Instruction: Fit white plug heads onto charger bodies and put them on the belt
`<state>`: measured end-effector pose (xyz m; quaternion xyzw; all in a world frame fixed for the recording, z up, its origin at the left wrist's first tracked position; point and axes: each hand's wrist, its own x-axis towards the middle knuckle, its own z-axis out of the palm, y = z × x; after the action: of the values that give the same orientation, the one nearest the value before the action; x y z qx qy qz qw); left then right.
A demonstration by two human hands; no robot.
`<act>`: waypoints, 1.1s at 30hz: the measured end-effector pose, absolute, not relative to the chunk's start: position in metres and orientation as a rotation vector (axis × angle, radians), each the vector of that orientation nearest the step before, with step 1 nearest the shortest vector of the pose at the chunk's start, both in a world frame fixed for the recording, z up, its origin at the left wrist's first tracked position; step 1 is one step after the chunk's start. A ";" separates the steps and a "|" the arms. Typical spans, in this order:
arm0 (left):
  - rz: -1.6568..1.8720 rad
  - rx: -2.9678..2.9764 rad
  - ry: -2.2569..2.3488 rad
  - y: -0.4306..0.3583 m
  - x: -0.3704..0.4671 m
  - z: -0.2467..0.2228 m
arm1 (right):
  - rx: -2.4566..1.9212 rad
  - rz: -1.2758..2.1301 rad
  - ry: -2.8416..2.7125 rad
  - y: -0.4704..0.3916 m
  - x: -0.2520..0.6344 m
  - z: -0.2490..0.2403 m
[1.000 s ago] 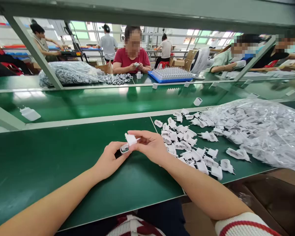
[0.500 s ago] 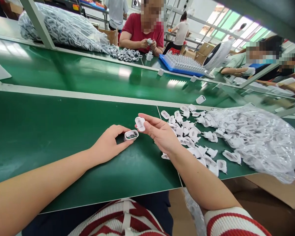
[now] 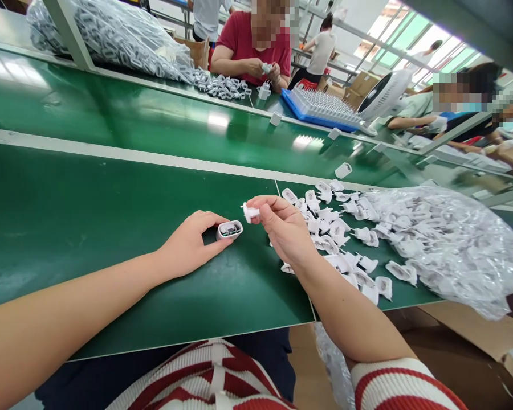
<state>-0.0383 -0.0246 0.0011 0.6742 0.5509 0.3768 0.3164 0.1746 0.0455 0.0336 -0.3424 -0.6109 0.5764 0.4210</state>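
My left hand [image 3: 196,242] rests on the green table, thumb and fingers closed around a white charger housing [image 3: 229,230]. The housing's open end faces up and shows a circuit board inside. Just to its right, my right hand [image 3: 284,228] pinches a white plug cover [image 3: 251,213] between thumb and fingers, turned side-on. A small gap separates the cover from the housing. Beside my right hand lies a loose pile of similar white plug covers [image 3: 337,230], some with pins showing.
A clear plastic bag [image 3: 461,245] of plug covers lies at the right. Across the green belt [image 3: 154,122], a person in red [image 3: 235,42] handles a small part. Another bag [image 3: 111,40], a blue tray [image 3: 320,111] and a fan [image 3: 385,94] stand beyond. A white housing [image 3: 343,169] sits on the belt.
My right hand has turned the plug cover from facing me to side-on and shifted it slightly right. My left hand still holds the housing. Housings on the belt have moved slightly left.
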 end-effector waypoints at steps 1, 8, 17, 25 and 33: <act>0.995 1.779 1.446 -0.025 -0.038 0.001 | -0.855 1.401 -1.546 0.045 0.174 0.033; 0.995 1.840 1.403 -0.024 -0.039 -0.002 | -0.786 0.924 -1.872 0.035 0.178 0.036; 1.021 1.823 1.375 -0.021 -0.039 -0.004 | -0.648 0.541 -2.286 0.032 0.175 0.030; 1.015 1.823 1.380 -0.022 -0.039 -0.004 | -0.675 0.501 -2.218 0.033 0.172 0.026; 1.016 1.837 1.346 -0.021 -0.040 -0.006 | -0.641 0.409 -2.252 0.034 0.169 0.022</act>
<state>-0.0397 -0.0210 -0.0058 0.6983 0.5116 0.3862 0.3185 0.1686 0.0344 0.0222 -0.2500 -0.8791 0.1597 0.3730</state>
